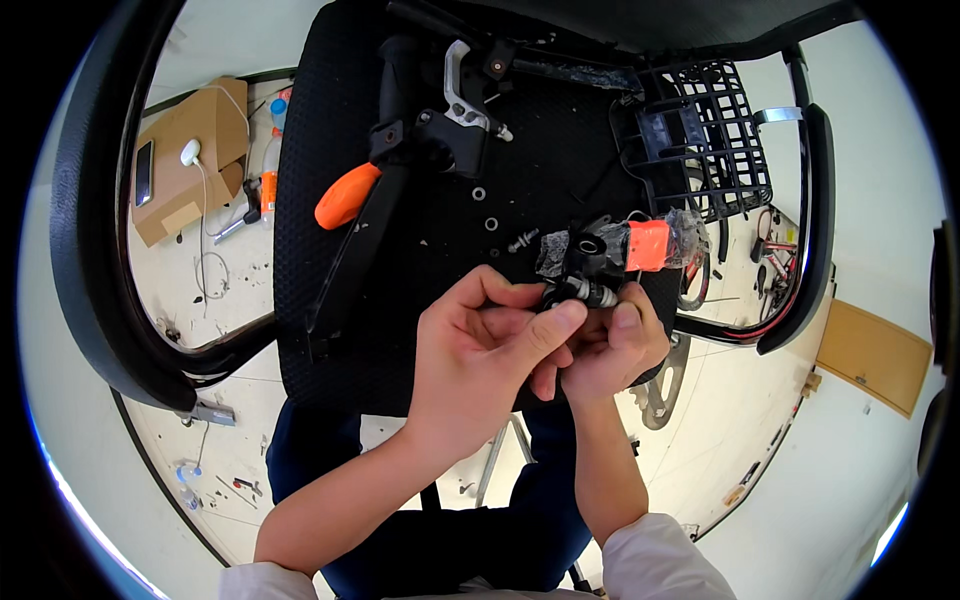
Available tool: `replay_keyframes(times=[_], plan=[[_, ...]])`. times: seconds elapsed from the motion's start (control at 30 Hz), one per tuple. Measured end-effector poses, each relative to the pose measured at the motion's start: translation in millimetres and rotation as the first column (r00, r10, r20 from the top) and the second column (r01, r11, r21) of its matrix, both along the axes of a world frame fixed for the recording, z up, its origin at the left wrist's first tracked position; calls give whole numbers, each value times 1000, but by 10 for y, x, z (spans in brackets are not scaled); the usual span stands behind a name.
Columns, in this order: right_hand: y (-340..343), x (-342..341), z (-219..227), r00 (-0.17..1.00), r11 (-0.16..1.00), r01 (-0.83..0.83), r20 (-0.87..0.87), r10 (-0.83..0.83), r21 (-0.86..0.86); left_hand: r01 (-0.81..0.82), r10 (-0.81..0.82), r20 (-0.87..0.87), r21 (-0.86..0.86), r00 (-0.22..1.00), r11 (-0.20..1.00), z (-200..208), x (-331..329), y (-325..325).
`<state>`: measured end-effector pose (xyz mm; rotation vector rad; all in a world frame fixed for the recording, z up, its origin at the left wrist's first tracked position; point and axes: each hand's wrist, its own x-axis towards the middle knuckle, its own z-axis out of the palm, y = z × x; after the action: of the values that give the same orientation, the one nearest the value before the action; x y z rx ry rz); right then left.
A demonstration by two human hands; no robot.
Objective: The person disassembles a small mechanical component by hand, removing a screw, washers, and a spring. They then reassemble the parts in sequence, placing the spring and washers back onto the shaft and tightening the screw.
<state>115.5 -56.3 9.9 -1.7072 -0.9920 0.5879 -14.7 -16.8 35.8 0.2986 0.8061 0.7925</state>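
Note:
Both hands meet over the front of the black chair seat (420,270). Between the thumb and fingers of my left hand (470,355) is a small black-and-silver mechanical part (596,293); its exact kind is unclear. My right hand (617,350) pinches the silver end of the same part. Just beyond it lie a black ring-shaped piece (590,245) and a clear plastic wrap with an orange patch (648,246). Two washers (491,224) and a small screw (523,240) rest on the seat to the left of these. My fingers hide some of the held part.
A handlebar grip with a silver brake lever (460,95) and an orange-handled tool (347,197) lie at the far left of the seat. A black plastic basket (705,140) sits far right. Armrests (85,230) flank the seat; a cardboard box (185,190) is on the floor.

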Motion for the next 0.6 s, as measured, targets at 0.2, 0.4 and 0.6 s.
replay_keyframes(times=[0.2, 0.4, 0.6], plan=[[175, 192, -134, 817, 917, -267, 574, 52, 297, 97, -69, 107, -281, 992, 955, 60, -141, 36], [133, 199, -228, 910, 950, -300, 323, 259, 86, 135, -142, -119, -69, 983, 989, 39, -230, 113], [182, 120, -121, 931, 936, -348, -142, 337, -59, 240, -217, -259, 60, 941, 969, -58, -191, 171]])
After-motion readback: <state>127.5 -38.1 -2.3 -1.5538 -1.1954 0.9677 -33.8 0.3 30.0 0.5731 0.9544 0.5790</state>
